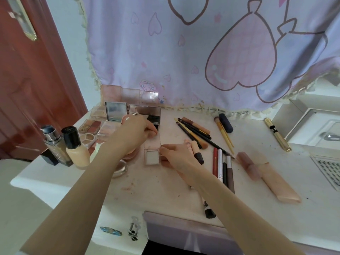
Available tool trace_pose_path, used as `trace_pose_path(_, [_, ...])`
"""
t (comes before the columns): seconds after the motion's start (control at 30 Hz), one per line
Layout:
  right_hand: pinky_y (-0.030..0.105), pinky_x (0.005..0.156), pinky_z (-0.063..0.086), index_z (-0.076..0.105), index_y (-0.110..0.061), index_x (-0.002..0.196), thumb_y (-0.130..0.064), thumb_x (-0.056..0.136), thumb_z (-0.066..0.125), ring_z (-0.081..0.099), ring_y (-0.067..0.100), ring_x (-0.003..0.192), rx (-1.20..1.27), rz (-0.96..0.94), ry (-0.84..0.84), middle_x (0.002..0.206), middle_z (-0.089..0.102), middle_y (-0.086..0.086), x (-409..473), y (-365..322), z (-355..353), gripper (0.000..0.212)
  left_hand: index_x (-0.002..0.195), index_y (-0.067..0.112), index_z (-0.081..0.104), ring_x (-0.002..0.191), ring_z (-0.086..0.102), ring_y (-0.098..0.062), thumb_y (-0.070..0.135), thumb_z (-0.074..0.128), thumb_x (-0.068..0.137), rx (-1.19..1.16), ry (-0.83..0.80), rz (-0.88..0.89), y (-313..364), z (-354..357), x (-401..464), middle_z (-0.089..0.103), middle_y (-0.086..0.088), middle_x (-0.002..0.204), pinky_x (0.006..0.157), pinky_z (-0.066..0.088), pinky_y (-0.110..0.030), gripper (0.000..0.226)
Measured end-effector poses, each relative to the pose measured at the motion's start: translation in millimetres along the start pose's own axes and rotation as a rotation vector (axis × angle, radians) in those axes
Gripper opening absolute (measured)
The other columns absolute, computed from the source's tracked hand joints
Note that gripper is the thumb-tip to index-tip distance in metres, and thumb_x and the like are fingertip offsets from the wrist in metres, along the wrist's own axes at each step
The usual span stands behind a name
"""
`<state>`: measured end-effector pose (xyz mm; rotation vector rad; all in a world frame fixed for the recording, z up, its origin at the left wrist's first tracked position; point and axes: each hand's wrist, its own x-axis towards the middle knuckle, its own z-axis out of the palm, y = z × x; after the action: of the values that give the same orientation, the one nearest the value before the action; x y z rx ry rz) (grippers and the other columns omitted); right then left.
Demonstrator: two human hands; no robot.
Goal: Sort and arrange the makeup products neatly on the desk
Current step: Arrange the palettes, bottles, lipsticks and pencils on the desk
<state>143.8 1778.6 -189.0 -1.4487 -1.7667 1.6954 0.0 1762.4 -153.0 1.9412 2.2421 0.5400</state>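
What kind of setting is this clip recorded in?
Probably a bedroom vanity at home: a white desk strewn with eyeshadow palettes and foundation bottles, a cartoon-print curtain behind, and a wooden door at left.

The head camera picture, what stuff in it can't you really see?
- Head view: the round pink compact is mostly covered by the left hand and its forearm.
- Head view: part of a black-tipped pen lies hidden under the right hand and its forearm.
- Head view: the printing on the foundation bottle is too blurred to read.
- Head view: the patterned sheet is cut off by the right edge.
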Motion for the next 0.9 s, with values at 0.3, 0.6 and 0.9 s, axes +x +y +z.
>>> trace_pose_path(0.3, [0.032, 0.094, 0.051, 0.051, -0.010, 0.131, -0.014, 0.097, 0.045, 0.060, 0.016, 0.096, 0.192, 0.046, -0.022, 0.103, 0.059, 0.005, 0, -3, -2, 0.035, 0.101, 0.012, 0.072, 0.104, 0.056, -0.021, 0.009, 0.057, 0.088, -0.029, 0.121, 0.021, -2, 11, 0, 0.069, -0.005, 0.104, 0.098, 0.033, -0.024, 0.020])
trace_pose_path(0.6, [0.030, 0.092, 0.051, 0.048, -0.010, 0.134, -0.010, 0.098, 0.041, 0.058, 0.019, 0.109, 0.270, 0.045, -0.044, 0.124, 0.057, 0.009, -6, -10, -4, 0.036, 0.114, 0.015, 0.066, 0.110, 0.054, -0.020, 0.017, 0.044, 0.097, 0.189, 0.056, 0.078, 4, 14, -6, 0.066, -0.001, 0.114, 0.093, 0.025, -0.025, 0.028])
trace_pose_path(0.9, [0.029, 0.098, 0.047, 0.050, -0.009, 0.131, -0.016, 0.099, 0.042, 0.059, 0.016, 0.107, 0.133, -0.170, 0.007, 0.116, 0.059, 0.004, -30, 4, -38, 0.034, 0.127, 0.019, 0.055, 0.119, 0.052, -0.017, 0.023, 0.043, 0.097, 0.053, 0.133, 0.112, 14, 21, -18, 0.056, 0.001, 0.131, 0.100, 0.036, -0.027, 0.033])
